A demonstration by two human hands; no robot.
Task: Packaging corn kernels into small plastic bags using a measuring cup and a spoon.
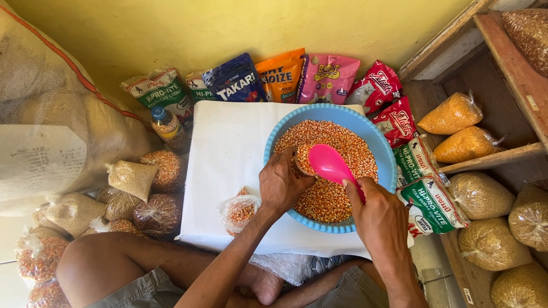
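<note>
Two hands work over a blue bowl (274,149): right hand (379,219) grips a pink scoop (331,164), left hand (281,185) pinches a small bag (301,161).

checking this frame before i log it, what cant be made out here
Head view only:
- Small container in the left hand: mostly covered by the fingers and the pink scoop; its shape is unclear.
- Scoop handle: hidden inside the right hand.
- Bottom of the blue bowl: buried under corn kernels.
- Small clear bag on the white sheet: open or tied, too small to tell.
- Sacks on the shelf: cut off by the right edge.
</note>
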